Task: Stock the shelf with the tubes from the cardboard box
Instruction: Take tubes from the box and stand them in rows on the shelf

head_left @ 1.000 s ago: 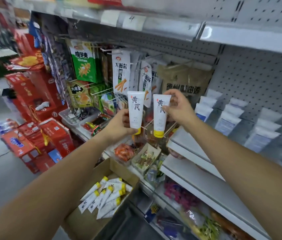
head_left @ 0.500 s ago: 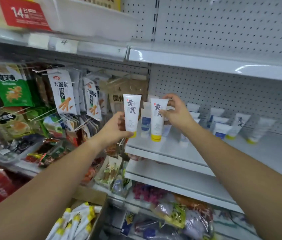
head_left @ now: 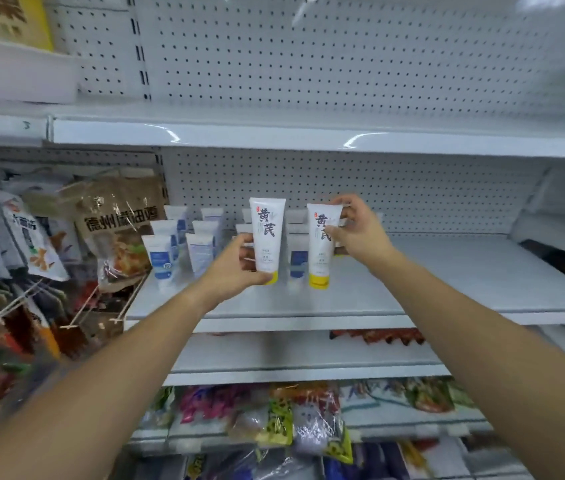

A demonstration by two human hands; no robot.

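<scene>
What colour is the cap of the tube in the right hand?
Yellow; the tube in the right hand shows it in the head view.

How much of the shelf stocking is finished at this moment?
Done: white plastic tubes with blue labels already stand on the pale metal shelf. In hand: the left hand holds one white yellow-capped tube, the right hand a second yellow-capped tube, neither released yet. Left: placing both; the cardboard box is out of view.
</scene>
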